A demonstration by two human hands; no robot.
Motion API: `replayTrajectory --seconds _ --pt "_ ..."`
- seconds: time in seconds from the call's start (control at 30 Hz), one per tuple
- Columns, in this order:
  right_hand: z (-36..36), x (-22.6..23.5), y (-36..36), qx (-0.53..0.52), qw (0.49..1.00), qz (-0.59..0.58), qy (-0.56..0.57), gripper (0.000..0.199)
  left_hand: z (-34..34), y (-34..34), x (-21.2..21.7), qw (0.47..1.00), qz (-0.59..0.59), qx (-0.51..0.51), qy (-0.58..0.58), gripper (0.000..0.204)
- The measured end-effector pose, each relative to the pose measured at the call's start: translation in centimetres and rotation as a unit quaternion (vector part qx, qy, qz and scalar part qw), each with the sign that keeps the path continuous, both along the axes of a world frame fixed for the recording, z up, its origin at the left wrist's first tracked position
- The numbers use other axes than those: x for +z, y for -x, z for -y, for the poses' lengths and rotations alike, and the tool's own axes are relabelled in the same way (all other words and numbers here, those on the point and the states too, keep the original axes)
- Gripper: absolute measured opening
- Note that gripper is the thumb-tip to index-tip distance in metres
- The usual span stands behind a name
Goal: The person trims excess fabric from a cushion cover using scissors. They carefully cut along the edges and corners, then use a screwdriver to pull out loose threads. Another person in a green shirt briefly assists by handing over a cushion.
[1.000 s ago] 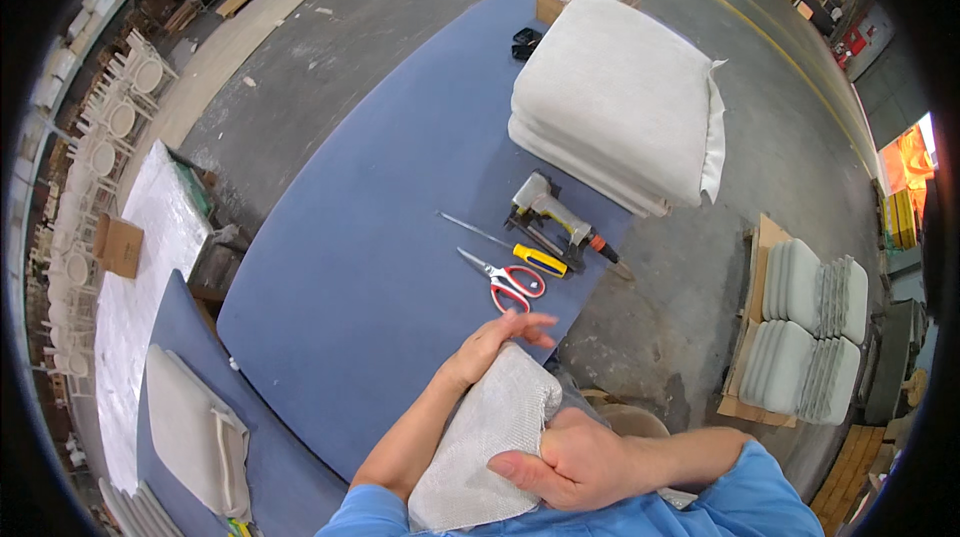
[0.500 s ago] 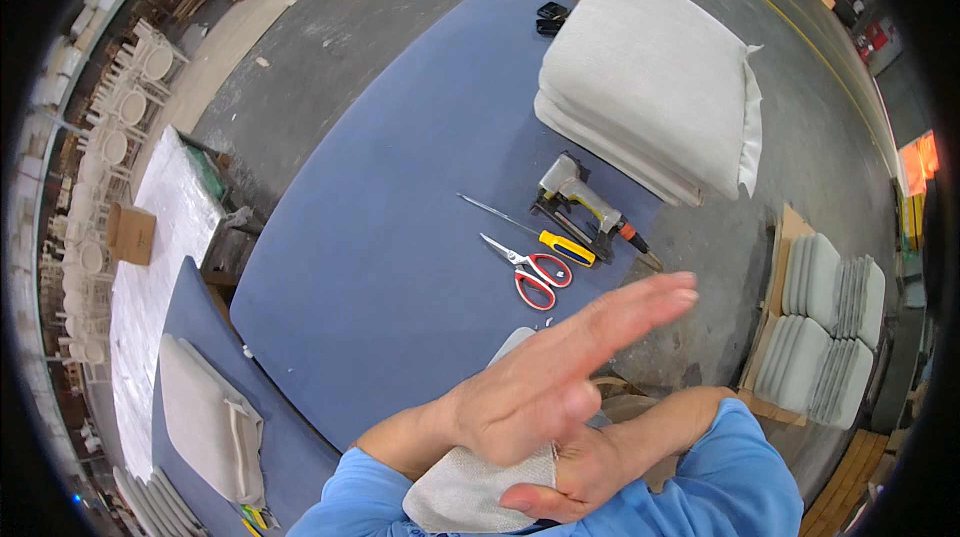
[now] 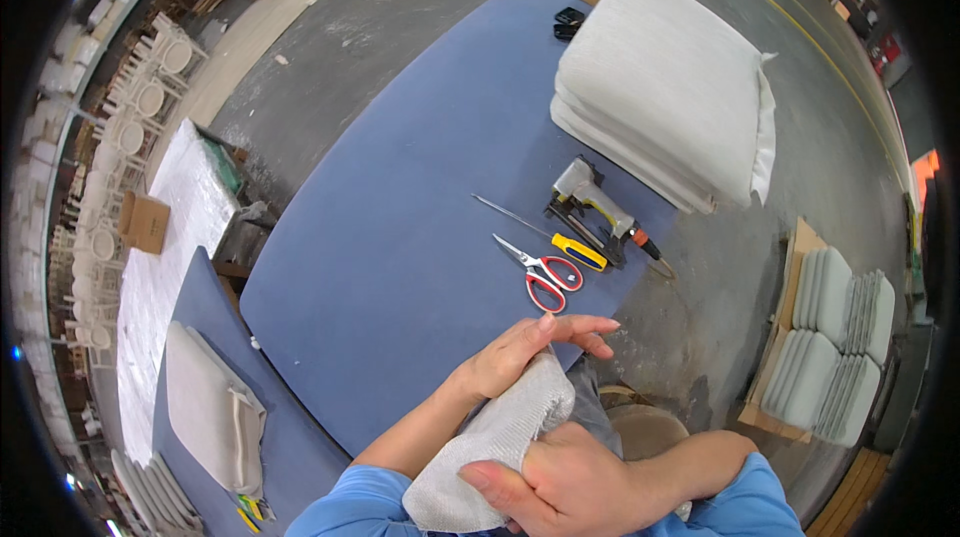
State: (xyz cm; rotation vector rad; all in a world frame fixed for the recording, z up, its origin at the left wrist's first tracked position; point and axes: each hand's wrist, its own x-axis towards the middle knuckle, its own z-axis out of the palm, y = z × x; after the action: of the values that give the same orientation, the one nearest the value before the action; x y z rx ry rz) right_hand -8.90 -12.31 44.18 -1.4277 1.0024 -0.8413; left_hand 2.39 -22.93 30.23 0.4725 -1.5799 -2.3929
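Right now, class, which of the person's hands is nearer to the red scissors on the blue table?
Left. The left hand rests on the grey cloth just below the scissors, fingertips close to the handles. The right hand grips the cloth lower down, nearer the body.

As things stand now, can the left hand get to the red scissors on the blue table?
Probably yes. The left hand lies on the grey cloth just short of the scissors, and only bare blue table shows between them. It would have to let go of the cloth first.
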Motion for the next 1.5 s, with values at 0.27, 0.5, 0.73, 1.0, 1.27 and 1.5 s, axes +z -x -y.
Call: replayTrajectory --seconds 0.27,0.5,0.73,1.0,1.27,1.5 --pt "-1.1 -0.6 -1.6 -0.029 0.999 0.022 0.032 0.033 -0.7 1.1 3.9 0.997 -0.075 0.007 0.028 0.081" --pt "-1.3 -2.6 -1.9 -0.042 0.988 -0.007 0.147 0.024 0.2 0.6 6.9 0.997 -0.075 -0.025 0.011 0.081" --pt "-0.3 -3.4 -2.6 -0.072 0.977 0.055 0.191 0.019 0.7 0.0 5.8 0.976 -0.15 0.09 -0.13 0.051" --pt "-0.7 -3.1 -2.1 -0.086 0.978 0.051 0.184 0.02 1.7 -0.6 1.1 0.914 -0.38 -0.011 -0.144 0.017" --pt "-1.2 -2.2 -1.4 -0.073 0.982 0.066 0.159 0.021 1.5 -0.4 1.6 0.919 -0.367 -0.026 -0.144 0.016" --pt "-1.1 -3.1 -1.7 -0.07 0.975 0.092 0.188 0.021 1.4 -0.3 2.2 0.925 -0.352 -0.024 -0.143 0.016"
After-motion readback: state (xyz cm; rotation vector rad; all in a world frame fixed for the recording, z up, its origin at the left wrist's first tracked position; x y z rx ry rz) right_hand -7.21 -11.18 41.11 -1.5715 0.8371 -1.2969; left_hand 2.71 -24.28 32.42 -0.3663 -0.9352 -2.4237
